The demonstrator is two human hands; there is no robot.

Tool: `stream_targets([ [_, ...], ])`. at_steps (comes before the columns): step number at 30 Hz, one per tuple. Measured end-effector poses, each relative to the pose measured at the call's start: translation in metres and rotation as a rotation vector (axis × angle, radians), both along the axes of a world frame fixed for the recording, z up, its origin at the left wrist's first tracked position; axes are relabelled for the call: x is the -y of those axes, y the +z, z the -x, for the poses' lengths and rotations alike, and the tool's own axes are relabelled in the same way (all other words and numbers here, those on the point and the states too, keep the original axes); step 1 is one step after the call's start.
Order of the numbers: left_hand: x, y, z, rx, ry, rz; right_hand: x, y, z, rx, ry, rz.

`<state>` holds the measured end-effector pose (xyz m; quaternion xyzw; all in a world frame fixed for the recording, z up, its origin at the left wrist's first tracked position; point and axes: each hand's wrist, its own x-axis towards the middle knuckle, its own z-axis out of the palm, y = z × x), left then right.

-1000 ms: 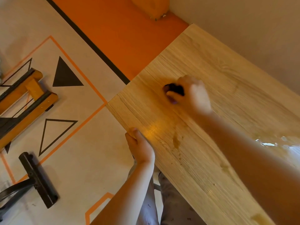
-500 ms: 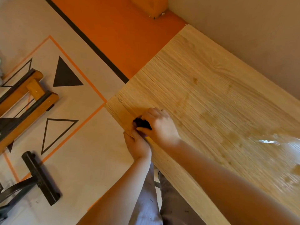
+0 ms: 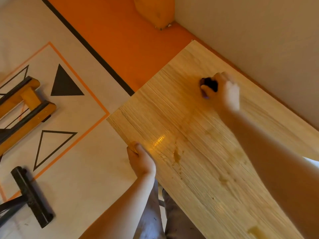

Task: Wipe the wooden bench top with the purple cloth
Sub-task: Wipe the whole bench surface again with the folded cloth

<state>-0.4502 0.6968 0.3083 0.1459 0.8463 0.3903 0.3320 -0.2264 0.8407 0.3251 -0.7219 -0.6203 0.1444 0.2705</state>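
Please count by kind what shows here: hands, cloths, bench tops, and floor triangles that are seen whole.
Hands: 2 (left hand grips the bench edge, right hand holds the cloth)
Purple cloth: 1
Wooden bench top: 1
Whole floor triangles: 2 (filled black triangle, outlined triangle)
Total: 6

A single head-worn wide-angle camera looks steeply down, close over the worktop (image 3: 207,169) corner and patterned floor (image 3: 86,187) beside it.

Two hands, left (image 3: 141,161), right (image 3: 224,94) — one bench top (image 3: 198,169), seemingly one cloth (image 3: 209,84).
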Motion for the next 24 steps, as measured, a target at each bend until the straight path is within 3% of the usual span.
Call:
stream_targets([
  [5, 0.001, -0.001, 0.0, -0.02, -0.006, 0.009, 0.055, -0.007, 0.082, -0.051, 0.392, -0.006],
  [9, 0.002, -0.004, 0.001, -0.012, -0.006, 0.006, 0.061, -0.005, 0.083, -0.037, 0.579, -0.007],
  [18, 0.001, -0.006, 0.002, -0.031, -0.006, 0.03, -0.026, 0.003, -0.055, 0.021, -0.103, 0.057],
  [24, 0.002, -0.006, 0.004, -0.073, -0.04, 0.044, 0.006, 0.003, -0.065, -0.113, -0.393, 0.028],
])
